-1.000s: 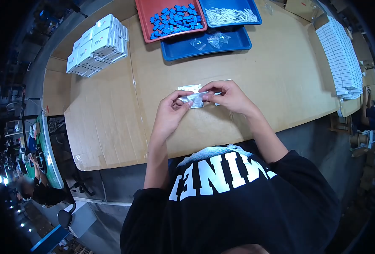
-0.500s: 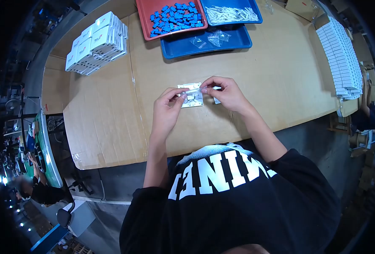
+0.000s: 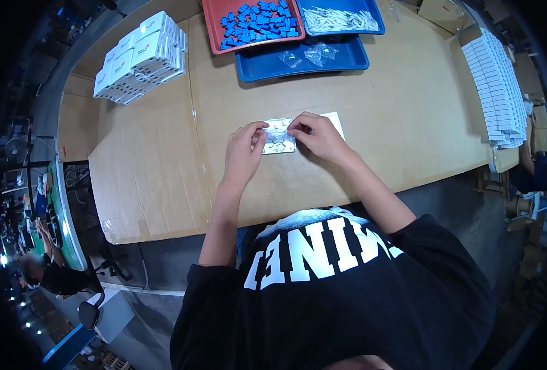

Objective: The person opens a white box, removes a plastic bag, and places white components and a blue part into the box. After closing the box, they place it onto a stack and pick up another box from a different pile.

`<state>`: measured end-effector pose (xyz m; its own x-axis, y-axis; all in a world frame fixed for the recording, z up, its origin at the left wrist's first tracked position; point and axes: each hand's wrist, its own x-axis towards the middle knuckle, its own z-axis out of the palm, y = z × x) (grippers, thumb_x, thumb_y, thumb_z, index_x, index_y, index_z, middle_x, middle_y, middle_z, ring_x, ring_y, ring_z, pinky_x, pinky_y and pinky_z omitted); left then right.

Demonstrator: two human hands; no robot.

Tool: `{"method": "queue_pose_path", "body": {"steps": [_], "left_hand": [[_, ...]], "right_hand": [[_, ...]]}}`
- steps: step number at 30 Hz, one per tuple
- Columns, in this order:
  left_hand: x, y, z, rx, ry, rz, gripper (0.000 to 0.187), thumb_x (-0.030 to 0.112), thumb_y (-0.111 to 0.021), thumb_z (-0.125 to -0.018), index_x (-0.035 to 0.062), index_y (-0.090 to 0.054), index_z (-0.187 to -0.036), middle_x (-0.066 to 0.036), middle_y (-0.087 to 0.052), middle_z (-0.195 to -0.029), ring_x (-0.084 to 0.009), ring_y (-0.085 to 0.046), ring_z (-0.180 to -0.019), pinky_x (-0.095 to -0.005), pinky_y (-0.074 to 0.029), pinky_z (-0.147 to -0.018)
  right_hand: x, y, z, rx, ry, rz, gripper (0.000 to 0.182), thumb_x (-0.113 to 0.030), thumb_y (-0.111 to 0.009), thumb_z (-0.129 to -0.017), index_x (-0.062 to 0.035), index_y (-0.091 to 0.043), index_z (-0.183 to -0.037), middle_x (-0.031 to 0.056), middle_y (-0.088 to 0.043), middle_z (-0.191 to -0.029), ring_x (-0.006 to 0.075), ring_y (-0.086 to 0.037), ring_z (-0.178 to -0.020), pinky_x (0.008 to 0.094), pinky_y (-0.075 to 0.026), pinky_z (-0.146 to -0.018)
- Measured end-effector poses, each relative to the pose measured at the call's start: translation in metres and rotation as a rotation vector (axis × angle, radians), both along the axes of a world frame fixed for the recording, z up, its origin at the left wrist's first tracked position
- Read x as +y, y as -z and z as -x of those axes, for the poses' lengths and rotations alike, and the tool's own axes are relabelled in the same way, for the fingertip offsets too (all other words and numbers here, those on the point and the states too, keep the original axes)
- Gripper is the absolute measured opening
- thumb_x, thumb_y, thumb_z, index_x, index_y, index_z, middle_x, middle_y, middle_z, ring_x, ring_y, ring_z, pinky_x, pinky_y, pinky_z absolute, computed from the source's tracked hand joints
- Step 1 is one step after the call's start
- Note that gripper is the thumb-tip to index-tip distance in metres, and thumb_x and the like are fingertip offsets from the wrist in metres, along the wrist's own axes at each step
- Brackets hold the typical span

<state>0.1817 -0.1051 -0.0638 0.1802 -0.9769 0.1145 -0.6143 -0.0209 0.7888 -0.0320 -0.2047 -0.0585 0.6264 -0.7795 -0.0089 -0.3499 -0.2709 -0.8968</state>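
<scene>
On the cardboard-covered table lies a white square plate with openings [image 3: 278, 148]. Just over it, a small clear plastic bag [image 3: 277, 134] is stretched between my two hands; its contents cannot be made out. My left hand [image 3: 244, 151] pinches the bag's left end between thumb and fingers. At the other end, my right hand [image 3: 320, 138] is closed on the bag in the same way. Partly covered by the right hand, a flat white piece [image 3: 335, 121] lies beside the plate.
A red tray [image 3: 214, 38] of blue parts, a blue tray [image 3: 379, 28] of white sticks and another blue tray [image 3: 255, 71] with small clear bags stand at the back. White boxes are stacked at left [image 3: 139, 58] and right [image 3: 494, 86]. Another person [image 3: 61, 274] sits far left.
The bag now lies flatter and more spread over the plate. My right hand has shifted slightly left, and more of the white piece behind it shows.
</scene>
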Motion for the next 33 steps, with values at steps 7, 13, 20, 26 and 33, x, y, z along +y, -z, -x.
{"method": "queue_pose_path", "body": {"steps": [7, 13, 20, 26, 33], "left_hand": [[-0.001, 0.009, -0.008, -0.262, 0.023, 0.161, 0.013, 0.014, -0.072, -0.094, 0.0088, -0.073, -0.105, -0.006, -0.072, -0.094, -0.0237, -0.064, -0.087, -0.0367, -0.045, -0.090], [-0.004, 0.008, -0.013, -0.245, 0.044, 0.146, 0.014, 0.010, -0.071, -0.093, 0.0045, -0.071, -0.106, -0.009, -0.071, -0.099, -0.0269, -0.064, -0.092, -0.0381, -0.049, -0.087], [-0.005, 0.006, -0.015, -0.182, 0.027, 0.158, 0.016, 0.005, -0.071, -0.091, 0.0020, -0.069, -0.106, -0.010, -0.069, -0.105, -0.0284, -0.064, -0.099, -0.0375, -0.052, -0.086], [-0.007, -0.003, -0.018, -0.242, 0.114, 0.107, 0.013, 0.005, -0.072, -0.089, 0.0025, -0.070, -0.102, -0.009, -0.067, -0.106, -0.0291, -0.065, -0.100, -0.0381, -0.052, -0.086], [-0.006, -0.009, -0.027, -0.240, 0.281, 0.079, 0.023, 0.014, -0.077, -0.086, 0.0016, -0.074, -0.105, -0.011, -0.067, -0.112, -0.0296, -0.065, -0.103, -0.0397, -0.053, -0.089]], "right_hand": [[0.001, 0.004, -0.008, 0.037, 0.016, 0.093, 0.015, -0.017, -0.071, -0.093, -0.0048, -0.075, -0.100, 0.0143, -0.073, -0.097, 0.0318, -0.071, -0.085, 0.0397, -0.054, -0.077], [0.001, 0.009, -0.014, 0.020, 0.022, 0.164, 0.014, -0.018, -0.072, -0.092, -0.0060, -0.075, -0.098, 0.0127, -0.074, -0.092, 0.0316, -0.071, -0.081, 0.0408, -0.055, -0.073], [0.004, 0.001, -0.020, 0.064, 0.030, 0.235, 0.012, -0.019, -0.073, -0.090, -0.0073, -0.074, -0.093, 0.0121, -0.074, -0.089, 0.0321, -0.072, -0.079, 0.0423, -0.055, -0.070], [0.002, 0.006, -0.012, 0.137, -0.097, 0.312, 0.014, -0.022, -0.071, -0.090, -0.0078, -0.074, -0.091, 0.0117, -0.073, -0.088, 0.0328, -0.072, -0.082, 0.0452, -0.056, -0.073], [-0.004, -0.003, -0.009, 0.206, -0.249, 0.410, 0.020, -0.022, -0.069, -0.090, -0.0035, -0.075, -0.092, 0.0146, -0.071, -0.096, 0.0349, -0.071, -0.087, 0.0471, -0.056, -0.079]]}}
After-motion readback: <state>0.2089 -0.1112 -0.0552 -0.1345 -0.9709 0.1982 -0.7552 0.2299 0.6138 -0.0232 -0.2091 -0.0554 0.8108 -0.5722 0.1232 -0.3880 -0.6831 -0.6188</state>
